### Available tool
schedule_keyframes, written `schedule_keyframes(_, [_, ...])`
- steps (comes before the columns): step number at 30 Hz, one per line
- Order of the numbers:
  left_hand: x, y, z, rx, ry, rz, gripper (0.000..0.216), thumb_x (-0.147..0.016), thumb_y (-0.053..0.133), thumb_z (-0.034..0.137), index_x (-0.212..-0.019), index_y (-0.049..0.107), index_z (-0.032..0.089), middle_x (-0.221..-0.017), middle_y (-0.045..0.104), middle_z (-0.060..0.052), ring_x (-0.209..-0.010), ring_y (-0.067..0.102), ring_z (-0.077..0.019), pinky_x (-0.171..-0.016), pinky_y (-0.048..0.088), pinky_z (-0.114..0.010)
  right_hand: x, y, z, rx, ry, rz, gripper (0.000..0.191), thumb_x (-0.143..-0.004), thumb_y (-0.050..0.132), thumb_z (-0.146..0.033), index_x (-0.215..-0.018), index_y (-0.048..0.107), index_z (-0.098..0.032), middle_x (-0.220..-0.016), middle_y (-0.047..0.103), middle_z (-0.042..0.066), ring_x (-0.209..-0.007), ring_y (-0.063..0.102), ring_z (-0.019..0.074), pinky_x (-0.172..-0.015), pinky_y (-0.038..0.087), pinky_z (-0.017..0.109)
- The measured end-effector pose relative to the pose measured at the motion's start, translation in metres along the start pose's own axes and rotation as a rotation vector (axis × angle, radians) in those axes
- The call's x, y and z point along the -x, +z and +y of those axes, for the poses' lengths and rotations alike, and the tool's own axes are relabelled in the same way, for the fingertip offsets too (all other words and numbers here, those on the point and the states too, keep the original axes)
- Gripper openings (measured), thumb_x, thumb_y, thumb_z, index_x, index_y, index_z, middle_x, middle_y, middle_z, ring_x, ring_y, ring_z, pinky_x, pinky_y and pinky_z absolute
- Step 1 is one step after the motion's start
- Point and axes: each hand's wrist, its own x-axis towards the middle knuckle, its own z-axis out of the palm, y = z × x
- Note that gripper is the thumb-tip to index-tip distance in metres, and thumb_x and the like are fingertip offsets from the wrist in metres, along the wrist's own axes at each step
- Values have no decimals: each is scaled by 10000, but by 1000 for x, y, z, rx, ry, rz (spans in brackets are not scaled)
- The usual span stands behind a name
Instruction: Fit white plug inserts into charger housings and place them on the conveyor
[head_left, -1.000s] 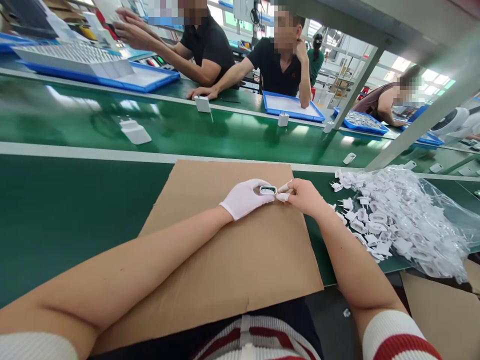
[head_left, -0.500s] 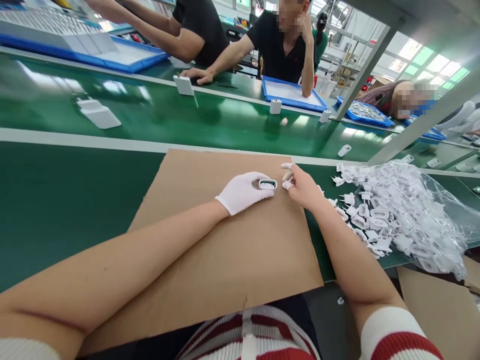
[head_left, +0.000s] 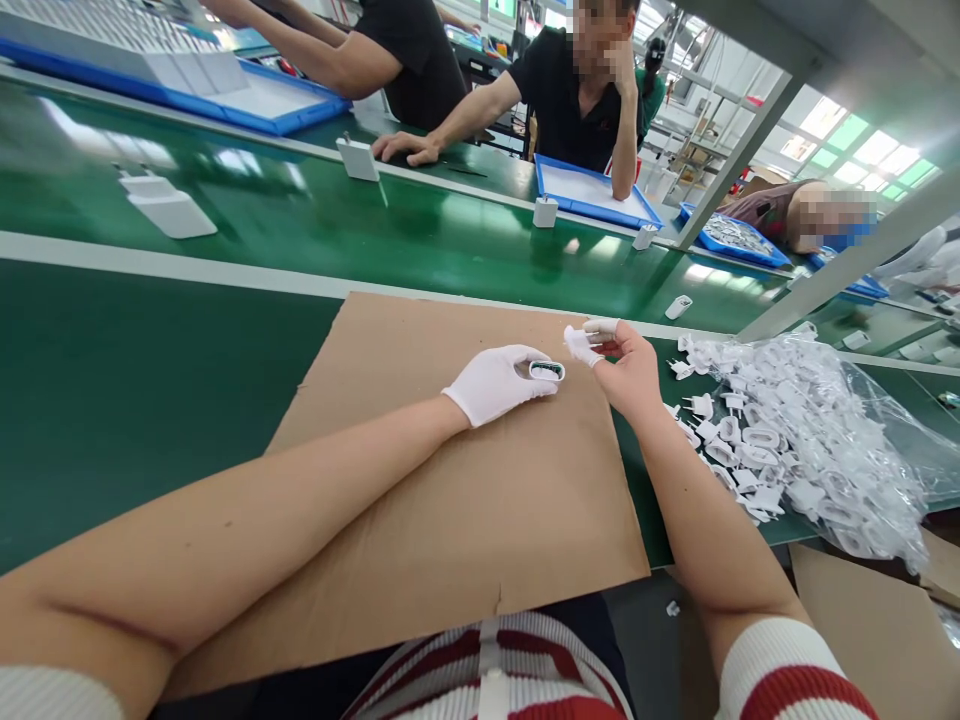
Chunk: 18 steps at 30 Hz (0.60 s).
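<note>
My left hand (head_left: pixel 499 385), in a white glove, is closed around a white charger housing (head_left: pixel 547 371). The open oval end of the housing faces my right hand and shows a green edge inside. My right hand (head_left: pixel 624 365) wears white finger covers and pinches a small white plug cap (head_left: pixel 577 343) at its fingertips, just apart from the housing and slightly above it. Both hands are over a brown cardboard sheet (head_left: pixel 450 520). To the right of my right forearm lies a heap of white plug caps (head_left: pixel 757 440), partly spilled from a clear plastic bag (head_left: pixel 892 440).
Beyond the cardboard runs a shiny green conveyor belt (head_left: pixel 285 230) carrying several white chargers, one nearby charger (head_left: pixel 169 207) at the left. Across it, co-workers sit by blue trays (head_left: pixel 600 195). A slanted metal post (head_left: pixel 742 160) rises at the right.
My right hand has lifted and turned, bringing the plug cap into clearer view at its fingertips. My left hand keeps its hold on the housing. The chargers on the belt have shifted left.
</note>
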Motion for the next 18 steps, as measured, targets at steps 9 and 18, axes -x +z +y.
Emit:
schedule_keyframes(9, [-4, 2, -5, -39, 27, 9, 407, -695, 800, 583, -877, 717, 229, -883, 761, -1, -868, 708, -236, -842, 555, -343, 15, 9, -15, 474, -395, -210, 328, -812, 498, -58, -1028, 698, -203, -923, 637, 67, -892, 588, 226, -744, 443, 300])
schedule_keyframes(18, [-8, 4, -10, -3, 77, -12, 444, -681, 770, 624, -866, 704, 226, -919, 764, -12, -923, 710, -260, -865, 551, -354, 14, 17, -20, 702, -459, -250, 347, -708, 488, 18, -927, 646, -200, -911, 611, 66, -881, 545, 231, -730, 370, 294])
